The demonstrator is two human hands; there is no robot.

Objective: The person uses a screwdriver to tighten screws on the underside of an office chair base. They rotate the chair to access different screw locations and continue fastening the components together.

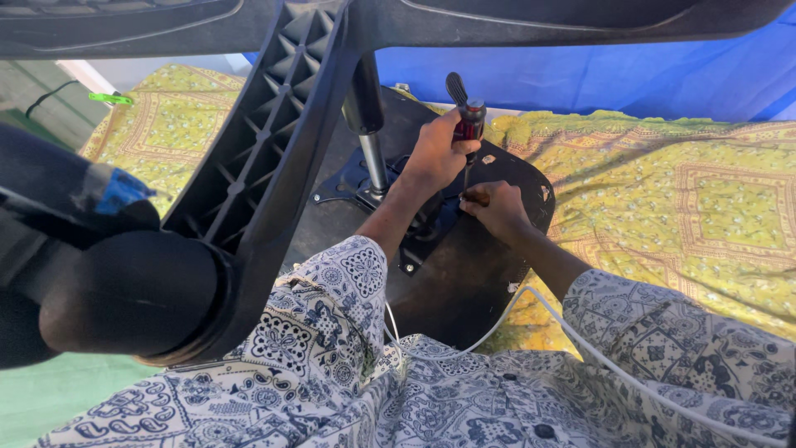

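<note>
An office chair lies upside down on a yellow patterned cloth. Its black seat underside (464, 282) faces up, with a black metal mounting plate (352, 178) and a gas-lift column (369, 124) rising from it. My left hand (435, 153) grips a screwdriver with a red and black handle (466, 112), held upright over the plate. My right hand (496, 207) pinches the screwdriver's shaft low down, at the seat surface. Both arms wear blue and white patterned sleeves.
A black ribbed leg of the chair base (265, 158) crosses the near left, ending in a caster wheel (124, 290). A white cable (580, 332) runs over my right sleeve. The yellow cloth (680, 199) spreads right, with a blue sheet (580, 79) behind. A green object (110, 98) lies far left.
</note>
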